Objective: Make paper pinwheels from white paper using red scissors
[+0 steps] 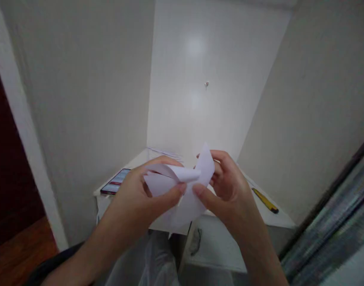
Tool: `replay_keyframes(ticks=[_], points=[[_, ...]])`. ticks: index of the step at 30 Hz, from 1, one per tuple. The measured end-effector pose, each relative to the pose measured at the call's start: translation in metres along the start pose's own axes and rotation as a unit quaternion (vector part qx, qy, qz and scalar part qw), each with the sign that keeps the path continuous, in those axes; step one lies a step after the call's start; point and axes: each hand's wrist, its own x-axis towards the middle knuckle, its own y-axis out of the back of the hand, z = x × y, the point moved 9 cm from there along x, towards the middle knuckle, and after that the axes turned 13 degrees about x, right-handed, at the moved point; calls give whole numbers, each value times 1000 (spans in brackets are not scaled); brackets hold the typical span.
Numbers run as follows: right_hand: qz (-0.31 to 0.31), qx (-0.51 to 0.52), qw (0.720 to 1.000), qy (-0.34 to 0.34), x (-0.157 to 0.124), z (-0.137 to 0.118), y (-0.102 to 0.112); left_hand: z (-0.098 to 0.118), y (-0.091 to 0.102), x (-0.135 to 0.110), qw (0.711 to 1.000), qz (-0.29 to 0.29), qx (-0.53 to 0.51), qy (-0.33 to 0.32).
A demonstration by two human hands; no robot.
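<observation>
**Folded paper [191, 206] pinched in two hands at the counter [281, 219]**

On the left, a phone [115, 181] lies flat on the counter, partly behind the wrist side of the left hand [140, 194]. That hand pinches the paper's left part, thumb in front, fingers behind. The paper is at the centre, held up by the counter's front edge, its top curled over and one pointed corner upright. The right hand [228, 190] pinches its right part, thumb on the near face, the thumbs near each other but apart. Further right, a yellow cutter-like tool [265, 200] lies slanted beside the wall [307, 131].
</observation>
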Motion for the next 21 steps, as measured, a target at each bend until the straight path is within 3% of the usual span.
replay_keyframes(ticks=[12, 15, 18, 21], points=[[18, -50, 996, 68, -7, -10, 3, -2, 8, 3, 999, 39, 27, -23], [34, -104, 986, 124, -12, -21, 8, 1, 9, 3, 998, 52, 30, -31], [34, -235, 940, 245, -30, -43, 8, 1, 11, 2, 996, 74, 36, -31], [-20, -388, 861, 328, -50, -48, -8, 2, 12, 0, 995, 86, 38, -38]])
